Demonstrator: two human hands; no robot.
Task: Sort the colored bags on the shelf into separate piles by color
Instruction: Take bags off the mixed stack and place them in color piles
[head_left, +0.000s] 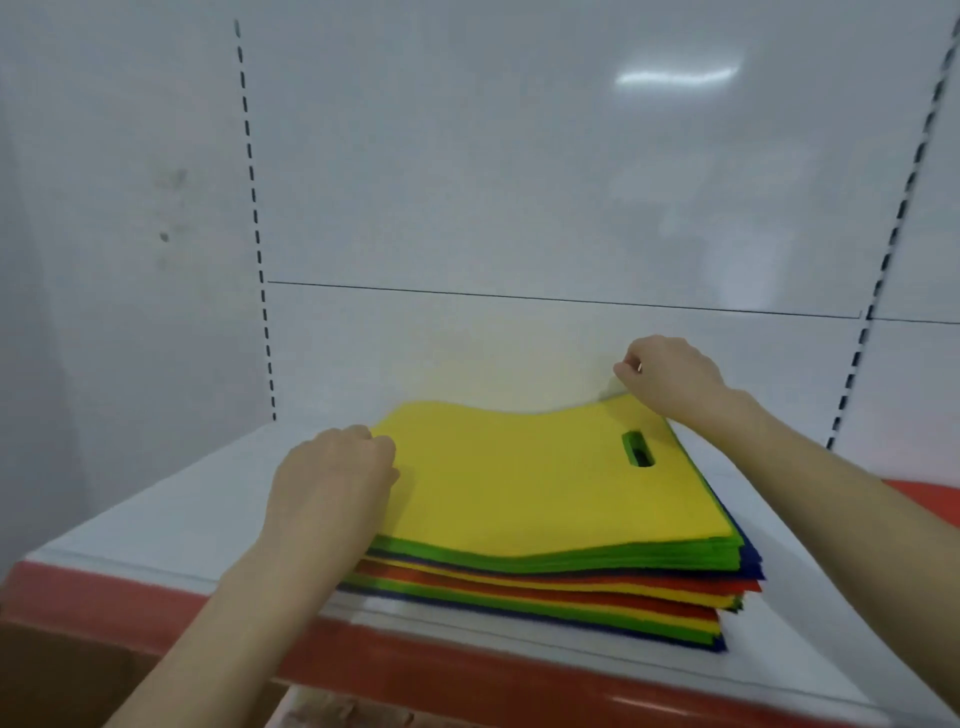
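Note:
One mixed stack of flat felt bags (545, 587) lies on the white shelf (171, 519), with green, blue, red and yellow layers showing at its edges. A yellow bag (519, 478) with a slot handle is on top. My left hand (332, 483) rests at the yellow bag's left edge, fingers curled on it. At the bag's far right corner my right hand (670, 374) has its fingers pinched. Whether either hand truly grips the bag is unclear.
The shelf has a red front strip (467, 670) and a white back panel (519, 182) with slotted uprights on both sides. Bare shelf surface lies left of the stack and a narrower band to its right. A red edge (924, 493) shows at far right.

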